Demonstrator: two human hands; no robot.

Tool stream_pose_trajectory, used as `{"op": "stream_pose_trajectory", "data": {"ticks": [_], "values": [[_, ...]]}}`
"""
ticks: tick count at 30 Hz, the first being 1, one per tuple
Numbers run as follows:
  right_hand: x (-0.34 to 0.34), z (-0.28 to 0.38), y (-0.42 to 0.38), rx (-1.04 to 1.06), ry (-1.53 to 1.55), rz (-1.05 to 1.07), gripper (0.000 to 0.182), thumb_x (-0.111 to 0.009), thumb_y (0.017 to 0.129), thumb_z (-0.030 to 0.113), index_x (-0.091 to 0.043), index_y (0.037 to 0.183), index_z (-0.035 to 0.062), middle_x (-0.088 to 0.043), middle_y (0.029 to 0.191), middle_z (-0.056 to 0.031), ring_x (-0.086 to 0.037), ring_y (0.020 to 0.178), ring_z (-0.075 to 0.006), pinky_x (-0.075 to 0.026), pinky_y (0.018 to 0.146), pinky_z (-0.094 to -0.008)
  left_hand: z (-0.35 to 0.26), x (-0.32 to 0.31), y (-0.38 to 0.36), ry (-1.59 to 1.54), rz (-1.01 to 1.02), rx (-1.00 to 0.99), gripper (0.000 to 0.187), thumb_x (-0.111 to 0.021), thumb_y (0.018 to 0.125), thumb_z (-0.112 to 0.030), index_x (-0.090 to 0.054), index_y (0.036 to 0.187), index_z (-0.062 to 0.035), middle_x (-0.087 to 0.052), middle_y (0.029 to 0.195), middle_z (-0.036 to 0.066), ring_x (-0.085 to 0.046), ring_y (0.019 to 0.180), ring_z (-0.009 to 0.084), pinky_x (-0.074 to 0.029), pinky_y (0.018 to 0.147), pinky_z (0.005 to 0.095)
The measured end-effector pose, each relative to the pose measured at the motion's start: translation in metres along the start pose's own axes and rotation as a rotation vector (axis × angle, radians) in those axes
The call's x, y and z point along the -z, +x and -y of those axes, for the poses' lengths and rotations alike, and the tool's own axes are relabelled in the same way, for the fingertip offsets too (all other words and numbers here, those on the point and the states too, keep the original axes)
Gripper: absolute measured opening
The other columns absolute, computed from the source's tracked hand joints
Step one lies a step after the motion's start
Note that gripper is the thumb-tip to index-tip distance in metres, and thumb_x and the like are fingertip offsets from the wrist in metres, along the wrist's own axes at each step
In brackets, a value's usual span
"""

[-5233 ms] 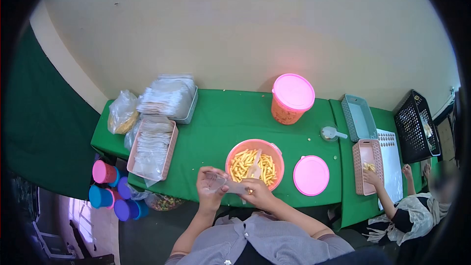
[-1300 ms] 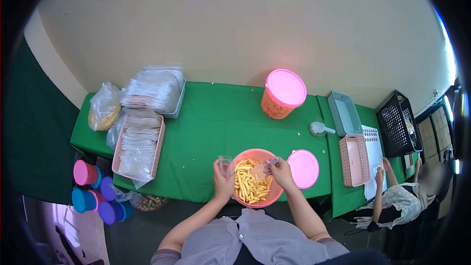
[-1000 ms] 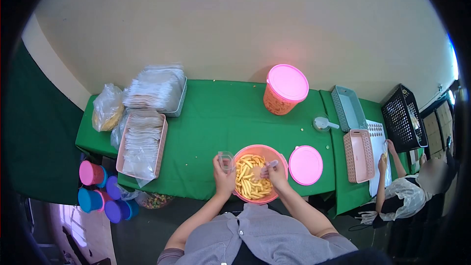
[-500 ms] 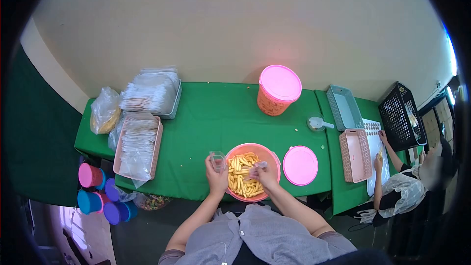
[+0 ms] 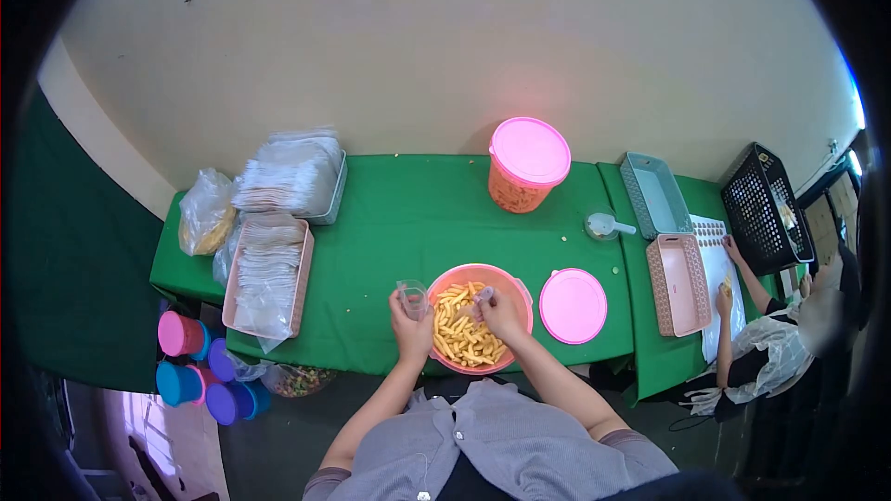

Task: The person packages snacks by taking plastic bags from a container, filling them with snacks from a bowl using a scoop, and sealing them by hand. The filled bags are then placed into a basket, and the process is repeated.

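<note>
A round pink tub [image 5: 526, 301] of yellow snack sticks [image 5: 462, 339] stands at the table's front edge. At its left rim, my left hand [image 5: 411, 332] grips a clear plastic cup [image 5: 413, 295], tilted with its opening not plainly visible. Over the sticks, my right hand [image 5: 504, 318] is closed around a small translucent scoop [image 5: 484, 295]; its lower part is among or just above the sticks. A pink lid [image 5: 573, 306] lies flat to the right of the tub.
Behind stands a lidded pink tub [image 5: 522, 186]. Left are baskets of plastic packets [image 5: 269, 269] and a bag [image 5: 206, 213]. A bowl with a white scoop [image 5: 605, 225] sits to the right. Beyond the pink basket [image 5: 678, 288], another person's hands [image 5: 728, 292] work over a sheet.
My right hand has tipped the scoop more upright over the sticks. My left hand keeps the cup beside the tub. The whole view has shifted slightly.
</note>
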State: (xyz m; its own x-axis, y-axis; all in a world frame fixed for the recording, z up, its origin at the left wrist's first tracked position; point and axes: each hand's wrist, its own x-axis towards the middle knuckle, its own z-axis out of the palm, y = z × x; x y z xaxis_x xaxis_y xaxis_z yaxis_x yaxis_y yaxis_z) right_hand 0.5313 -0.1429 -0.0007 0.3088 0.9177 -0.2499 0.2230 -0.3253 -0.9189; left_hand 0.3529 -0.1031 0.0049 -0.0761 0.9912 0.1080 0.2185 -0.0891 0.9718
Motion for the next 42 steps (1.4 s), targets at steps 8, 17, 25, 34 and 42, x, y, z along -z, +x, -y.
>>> {"op": "stream_pose_trajectory", "data": {"ticks": [8, 17, 25, 34, 42], "values": [[-0.004, -0.024, -0.004, -0.479, 0.698, -0.003, 0.017, -0.051, 0.096, 0.013, -0.054, 0.105, -0.0016, -0.063, 0.086, -0.0117, -0.064, 0.07, -0.0194, -0.056, 0.06, -0.0289, 0.0, 0.0, 0.001, -0.022, 0.003, 0.031, 0.057, -0.069, 0.074, -0.005, -0.041, 0.124, -0.0047, -0.057, 0.1, 0.013, -0.059, 0.092, 0.0256, -0.047, 0.081, 0.0376], [0.0, -0.022, -0.01, -0.366, 0.911, -0.075, 0.022, -0.051, 0.097, 0.02, -0.052, 0.108, 0.0006, -0.059, 0.087, -0.0083, -0.06, 0.07, -0.0139, -0.053, 0.064, -0.0258, -0.005, 0.004, -0.001, 0.05, 0.021, -0.033, 0.059, -0.072, 0.076, -0.011, -0.039, 0.125, -0.004, -0.057, 0.103, 0.013, -0.057, 0.096, 0.026, -0.046, 0.084, 0.0387], [0.035, 0.047, -0.064, -0.139, 0.902, -0.285, 0.022, -0.053, 0.096, 0.02, -0.055, 0.107, 0.001, -0.06, 0.083, -0.0069, -0.058, 0.067, -0.012, -0.051, 0.06, -0.0234, -0.058, 0.029, -0.002, 0.384, 0.004, -0.491, 0.067, -0.079, 0.068, -0.031, -0.046, 0.12, -0.006, -0.056, 0.103, 0.01, -0.055, 0.097, 0.0304, -0.038, 0.089, 0.0433], [0.053, 0.087, -0.08, 0.153, 0.945, -0.481, 0.017, -0.051, 0.096, 0.018, -0.054, 0.096, 0.0012, -0.058, 0.072, -0.0053, -0.056, 0.056, -0.01, -0.047, 0.051, -0.0229, -0.102, 0.041, 0.011, 0.456, 0.402, -0.529, 0.067, -0.086, 0.053, -0.043, -0.058, 0.101, -0.0061, -0.062, 0.091, 0.007, -0.061, 0.084, 0.0263, -0.043, 0.08, 0.0397], [0.043, 0.098, -0.091, 0.278, 0.337, -0.327, 0.013, -0.056, 0.094, 0.013, -0.054, 0.097, 0.0006, -0.058, 0.072, -0.0022, -0.057, 0.06, -0.0074, -0.048, 0.054, -0.0221, -0.092, 0.021, -0.007, 0.437, 0.496, -0.654, 0.061, -0.086, 0.054, -0.036, -0.056, 0.099, -0.0074, -0.061, 0.088, 0.006, -0.06, 0.086, 0.0265, -0.042, 0.08, 0.039]]}}
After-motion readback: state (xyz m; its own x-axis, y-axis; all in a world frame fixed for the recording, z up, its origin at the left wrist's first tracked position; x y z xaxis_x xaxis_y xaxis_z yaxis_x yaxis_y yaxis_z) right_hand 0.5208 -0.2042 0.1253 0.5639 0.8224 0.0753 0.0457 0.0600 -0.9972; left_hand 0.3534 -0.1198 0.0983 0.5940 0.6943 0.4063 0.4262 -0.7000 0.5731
